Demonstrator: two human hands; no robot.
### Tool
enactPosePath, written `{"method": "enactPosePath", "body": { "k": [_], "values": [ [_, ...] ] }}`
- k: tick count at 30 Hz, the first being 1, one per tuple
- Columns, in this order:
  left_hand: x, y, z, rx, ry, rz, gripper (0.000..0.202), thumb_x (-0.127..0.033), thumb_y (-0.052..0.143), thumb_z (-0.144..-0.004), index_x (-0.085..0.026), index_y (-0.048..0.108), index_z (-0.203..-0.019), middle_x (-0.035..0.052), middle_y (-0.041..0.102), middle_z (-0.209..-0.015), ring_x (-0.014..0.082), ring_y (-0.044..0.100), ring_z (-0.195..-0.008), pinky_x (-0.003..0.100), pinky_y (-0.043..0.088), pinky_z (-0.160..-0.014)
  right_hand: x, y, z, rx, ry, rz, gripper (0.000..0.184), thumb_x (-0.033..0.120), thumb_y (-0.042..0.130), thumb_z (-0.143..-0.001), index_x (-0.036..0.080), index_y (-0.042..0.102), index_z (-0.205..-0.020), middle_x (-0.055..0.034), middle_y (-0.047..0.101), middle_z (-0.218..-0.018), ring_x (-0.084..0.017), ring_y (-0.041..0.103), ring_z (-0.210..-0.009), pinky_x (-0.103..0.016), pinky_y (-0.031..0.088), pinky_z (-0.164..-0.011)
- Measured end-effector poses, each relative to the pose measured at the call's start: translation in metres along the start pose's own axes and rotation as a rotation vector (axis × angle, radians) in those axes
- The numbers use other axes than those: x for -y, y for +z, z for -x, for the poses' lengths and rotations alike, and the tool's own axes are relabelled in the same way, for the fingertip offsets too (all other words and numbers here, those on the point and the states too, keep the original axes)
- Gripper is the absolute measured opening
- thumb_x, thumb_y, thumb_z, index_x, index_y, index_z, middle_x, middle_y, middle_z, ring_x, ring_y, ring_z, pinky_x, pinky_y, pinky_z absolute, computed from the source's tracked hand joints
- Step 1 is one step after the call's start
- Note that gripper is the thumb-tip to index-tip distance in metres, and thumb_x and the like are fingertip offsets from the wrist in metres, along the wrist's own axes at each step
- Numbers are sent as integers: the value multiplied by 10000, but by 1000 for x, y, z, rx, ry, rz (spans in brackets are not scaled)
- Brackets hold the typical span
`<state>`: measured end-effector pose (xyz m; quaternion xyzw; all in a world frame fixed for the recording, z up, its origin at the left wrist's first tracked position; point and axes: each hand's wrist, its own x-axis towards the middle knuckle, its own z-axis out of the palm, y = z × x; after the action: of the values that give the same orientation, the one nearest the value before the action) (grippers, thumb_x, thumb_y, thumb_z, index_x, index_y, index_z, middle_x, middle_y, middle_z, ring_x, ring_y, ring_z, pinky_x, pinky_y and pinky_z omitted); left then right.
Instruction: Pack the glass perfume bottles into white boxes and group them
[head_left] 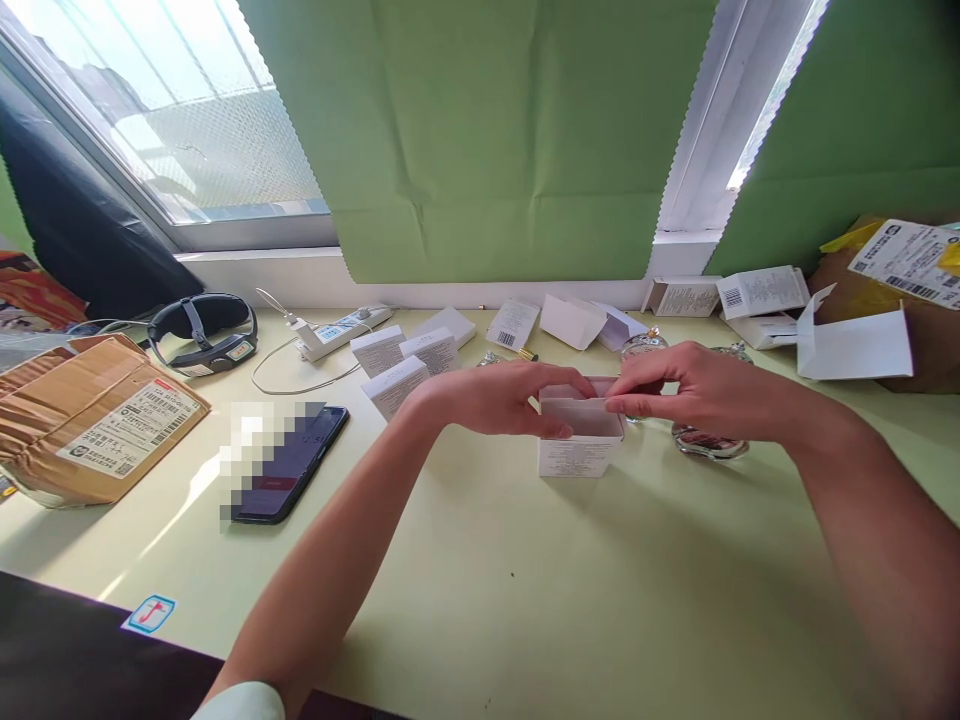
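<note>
A small white box (577,452) stands on the pale green table (525,600) with its top flaps open. My left hand (499,398) grips its left side, thumb and fingers closed round the rim. My right hand (686,390) pinches the right top flap with thumb and forefinger. Just behind my right hand lie glass bottles (709,442), one with a gold cap (645,342).
Several white boxes (409,362) sit behind the left hand, more boxes (750,292) at the back right beside a cardboard carton (900,320). A phone (289,462), a brown parcel (90,415), a headband device (202,330) and a power strip (341,330) lie to the left.
</note>
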<state>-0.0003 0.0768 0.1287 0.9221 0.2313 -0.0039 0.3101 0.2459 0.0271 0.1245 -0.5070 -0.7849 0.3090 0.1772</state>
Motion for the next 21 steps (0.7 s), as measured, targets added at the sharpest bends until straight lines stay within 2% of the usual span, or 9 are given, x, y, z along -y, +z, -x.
{"method": "enactPosePath", "body": {
  "k": [3,7,9,12,17,21],
  "values": [
    [-9,2,3,9,13,-72,423,-328,554,-929,-281,488,-1344,29,666,-1058,141,606,-858,235,425,-713,-2,-5,4,185,27,55,336,572,582,-834,297,730,-958,-14,646,-852,-169,530,-658,-299,355,-537],
    [-24,6,8,36,-34,-206,324,-318,557,-920,-267,541,-1239,2,653,-932,138,591,-780,233,389,-663,-8,-4,7,235,98,51,336,560,681,-751,279,568,-897,1,617,-847,-188,538,-715,-294,406,-583],
    [-29,8,9,40,-50,-255,287,-309,562,-913,-249,543,-1193,2,641,-917,137,582,-760,234,378,-651,-9,0,9,249,126,26,390,559,701,-733,279,476,-885,8,607,-865,-194,541,-734,-302,428,-605],
    [-34,12,10,32,-61,-287,250,-291,561,-908,-227,529,-1147,13,630,-940,137,571,-762,234,366,-633,-8,5,11,294,150,3,434,557,702,-732,296,411,-919,19,606,-890,-198,547,-734,-316,449,-618],
    [-37,16,13,35,-17,-286,285,-246,556,-913,-240,516,-1195,19,629,-1031,138,590,-829,233,375,-660,-5,7,14,278,190,18,461,538,698,-745,312,387,-999,18,663,-885,-214,601,-721,-318,451,-594],
    [-38,20,14,11,3,-306,381,-249,535,-932,-276,469,-1306,33,627,-1113,151,616,-877,240,385,-689,-3,6,14,305,154,42,449,571,639,-794,327,455,-1123,0,700,-981,-232,658,-822,-321,470,-661]
  ]
}}
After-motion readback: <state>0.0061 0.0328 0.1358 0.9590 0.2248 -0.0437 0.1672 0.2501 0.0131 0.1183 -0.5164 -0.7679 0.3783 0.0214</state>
